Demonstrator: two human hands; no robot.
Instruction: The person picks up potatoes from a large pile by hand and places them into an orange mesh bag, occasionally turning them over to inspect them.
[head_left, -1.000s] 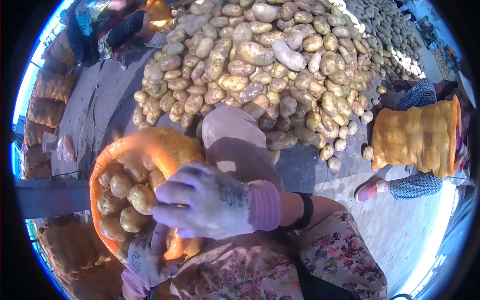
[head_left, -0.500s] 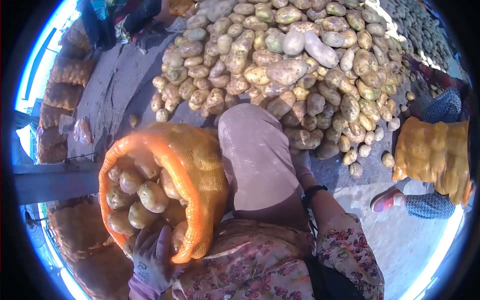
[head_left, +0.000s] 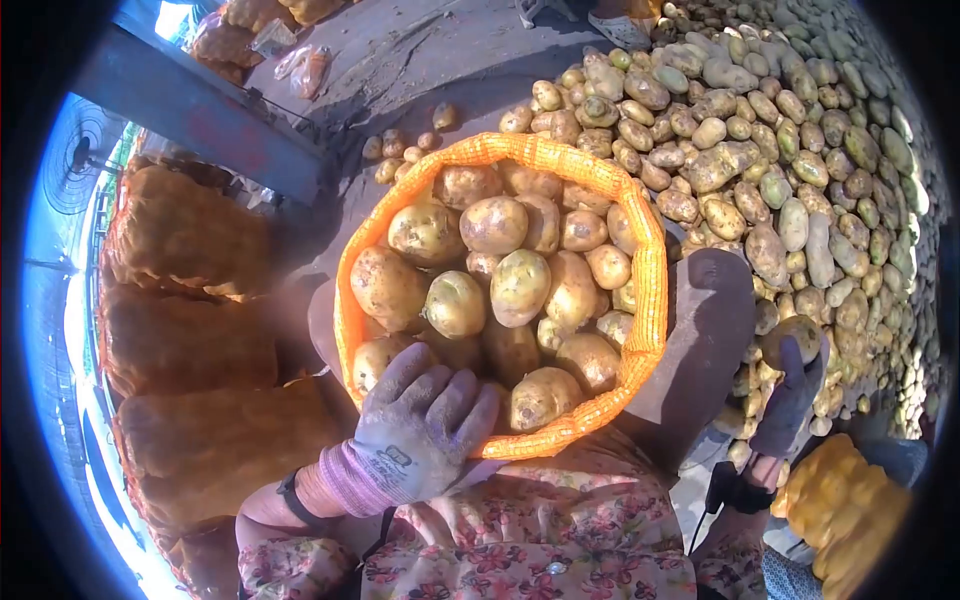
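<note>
Gripping a potato [head_left: 792, 333] at the pile [head_left: 767, 250], the right hand [head_left: 787, 405] lies, in the head view, right of the sack [head_left: 654, 300], a knee [head_left: 712, 310] between; the potato's long axis is unclear. The left hand [head_left: 425, 420] has fingers curled over the near-left rim; the wide mouth faces up.

The left hand [head_left: 425, 425] grips the orange sack [head_left: 655, 300]; the right hand [head_left: 790, 405] touches a potato [head_left: 786, 338].

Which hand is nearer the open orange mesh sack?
Left. Left hand is on the near rim of the orange mesh sack; right hand is apart from it, to the right, at the potato pile.
</note>
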